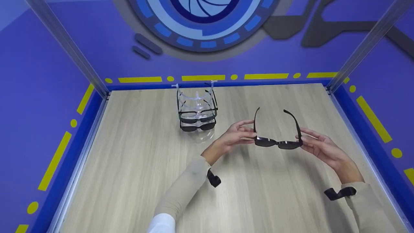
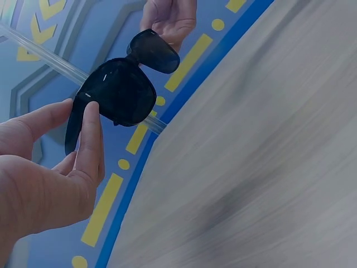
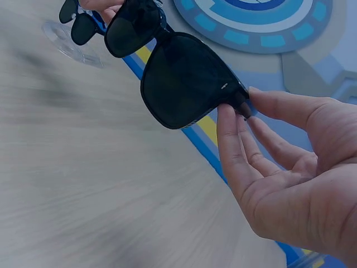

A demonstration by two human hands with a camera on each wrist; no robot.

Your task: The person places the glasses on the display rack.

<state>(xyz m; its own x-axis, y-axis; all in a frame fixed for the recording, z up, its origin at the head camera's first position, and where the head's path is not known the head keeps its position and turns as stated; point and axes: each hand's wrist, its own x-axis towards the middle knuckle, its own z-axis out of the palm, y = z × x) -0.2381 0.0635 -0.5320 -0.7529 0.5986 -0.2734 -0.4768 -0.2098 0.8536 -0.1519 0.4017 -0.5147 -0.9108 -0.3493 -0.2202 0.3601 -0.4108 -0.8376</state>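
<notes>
A pair of black sunglasses (image 1: 288, 145) is held up above the table, its temples unfolded and pointing toward the back wall. My left hand (image 1: 235, 134) pinches the frame at the left hinge; in the left wrist view its fingers (image 2: 89, 134) lie on both sides of the temple. At the opposite hinge my right hand (image 1: 323, 149) pinches the frame between thumb and fingertips, which the right wrist view shows near the dark lens (image 3: 181, 84). Left of my hands stands a clear display rack (image 1: 197, 97) carrying several pairs of glasses (image 1: 198, 127), one above another.
The wooden table (image 1: 136, 168) is bounded by blue panels (image 1: 42, 97) with yellow markings on the left, right and back. Metal posts (image 1: 64, 42) rise at the back corners. The rack's round clear base (image 1: 203, 137) sits toward the back, left of centre.
</notes>
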